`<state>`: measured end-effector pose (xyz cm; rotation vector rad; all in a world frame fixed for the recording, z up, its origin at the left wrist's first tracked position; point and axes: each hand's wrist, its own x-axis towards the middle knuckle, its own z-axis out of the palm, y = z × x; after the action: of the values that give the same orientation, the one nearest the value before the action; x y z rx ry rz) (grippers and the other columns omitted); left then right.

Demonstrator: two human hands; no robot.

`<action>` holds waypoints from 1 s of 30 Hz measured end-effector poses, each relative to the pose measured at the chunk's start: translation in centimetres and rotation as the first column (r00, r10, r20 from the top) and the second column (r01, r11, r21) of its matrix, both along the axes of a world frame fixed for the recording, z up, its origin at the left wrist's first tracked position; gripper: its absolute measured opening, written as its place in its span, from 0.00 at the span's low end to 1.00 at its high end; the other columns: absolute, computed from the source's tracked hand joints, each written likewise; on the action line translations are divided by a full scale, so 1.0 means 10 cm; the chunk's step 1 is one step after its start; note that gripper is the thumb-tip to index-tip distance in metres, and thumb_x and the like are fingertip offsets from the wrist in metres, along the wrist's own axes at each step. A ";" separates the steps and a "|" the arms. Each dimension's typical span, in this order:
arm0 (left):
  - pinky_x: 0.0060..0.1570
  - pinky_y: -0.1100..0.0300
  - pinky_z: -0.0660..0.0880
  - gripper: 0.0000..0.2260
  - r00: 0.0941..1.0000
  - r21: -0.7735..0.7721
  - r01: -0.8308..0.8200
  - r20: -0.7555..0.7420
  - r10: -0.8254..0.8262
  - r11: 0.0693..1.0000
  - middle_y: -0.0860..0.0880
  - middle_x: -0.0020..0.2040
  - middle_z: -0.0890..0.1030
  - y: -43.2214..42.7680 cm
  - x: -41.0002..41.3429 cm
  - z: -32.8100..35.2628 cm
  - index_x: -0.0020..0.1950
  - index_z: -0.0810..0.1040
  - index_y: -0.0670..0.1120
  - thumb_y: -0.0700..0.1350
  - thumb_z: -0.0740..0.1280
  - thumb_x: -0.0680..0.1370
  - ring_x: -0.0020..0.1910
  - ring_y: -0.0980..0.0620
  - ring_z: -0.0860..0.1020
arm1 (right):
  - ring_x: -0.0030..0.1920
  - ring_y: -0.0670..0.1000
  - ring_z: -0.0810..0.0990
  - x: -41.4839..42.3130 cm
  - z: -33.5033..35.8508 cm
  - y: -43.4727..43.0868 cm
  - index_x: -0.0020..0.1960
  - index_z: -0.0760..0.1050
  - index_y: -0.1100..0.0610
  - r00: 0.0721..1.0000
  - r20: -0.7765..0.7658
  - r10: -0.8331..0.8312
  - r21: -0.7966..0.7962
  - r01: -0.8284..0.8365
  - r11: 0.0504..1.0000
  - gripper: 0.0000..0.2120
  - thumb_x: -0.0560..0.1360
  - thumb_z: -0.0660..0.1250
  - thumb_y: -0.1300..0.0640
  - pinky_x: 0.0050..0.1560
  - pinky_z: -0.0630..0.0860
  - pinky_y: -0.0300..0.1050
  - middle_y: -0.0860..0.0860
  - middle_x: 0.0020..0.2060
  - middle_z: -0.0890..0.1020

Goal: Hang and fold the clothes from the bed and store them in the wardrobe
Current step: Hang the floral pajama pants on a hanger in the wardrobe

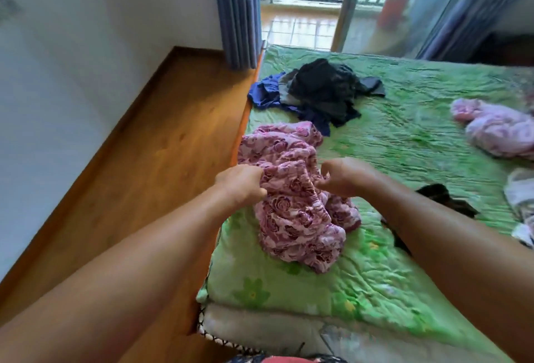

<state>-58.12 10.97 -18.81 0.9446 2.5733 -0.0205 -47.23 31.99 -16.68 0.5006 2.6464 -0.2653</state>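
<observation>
A crumpled pink garment with a dark rose print (291, 212) lies near the left edge of the bed, which has a green flowered cover (404, 137). My left hand (241, 185) grips its cloth on the left side. My right hand (342, 176) pinches a fold of the same garment on the right. Both hands hold the upper part slightly raised while the rest trails on the cover. A heap of dark blue, black and grey clothes (320, 89) sits farther back on the bed.
A pale pink garment (494, 127) lies at the bed's right, a black piece (442, 198) behind my right forearm, and white cloth (520, 198) at the right edge. Wooden floor (144, 160) runs along the left by a white wall. Blue curtains (237, 10) frame an open balcony door.
</observation>
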 end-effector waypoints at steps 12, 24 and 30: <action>0.46 0.53 0.78 0.18 0.964 -0.018 0.266 0.018 -0.266 0.964 0.51 0.56 0.78 0.77 -0.29 -0.45 0.66 0.74 0.56 0.54 0.65 0.76 0.55 0.46 0.78 | 0.43 0.57 0.78 0.18 -0.52 0.30 0.45 0.74 0.53 0.976 0.067 -0.208 -0.030 0.210 0.977 0.14 0.72 0.65 0.42 0.38 0.74 0.46 0.53 0.43 0.79; 0.54 0.43 0.76 0.24 0.872 -0.149 0.445 -0.151 -0.465 0.883 0.41 0.72 0.65 1.87 -0.80 -1.34 0.72 0.69 0.54 0.40 0.66 0.77 0.71 0.39 0.64 | 0.64 0.64 0.75 -0.15 -1.96 0.57 0.75 0.63 0.53 0.927 0.246 -0.283 -0.235 0.340 0.911 0.31 0.77 0.64 0.41 0.62 0.76 0.60 0.60 0.68 0.72; 0.69 0.40 0.67 0.24 0.801 -0.298 0.533 -0.125 -0.586 0.792 0.40 0.82 0.45 2.20 -1.05 -1.80 0.73 0.69 0.56 0.41 0.65 0.79 0.80 0.39 0.45 | 0.70 0.64 0.66 -0.08 -2.67 0.47 0.75 0.58 0.51 0.871 0.265 -0.413 -0.299 0.482 0.824 0.34 0.75 0.65 0.41 0.64 0.71 0.65 0.58 0.70 0.65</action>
<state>-68.59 32.96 -36.85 1.6433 2.2813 -0.6300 -48.00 36.69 -43.38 0.9702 2.1889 -0.7873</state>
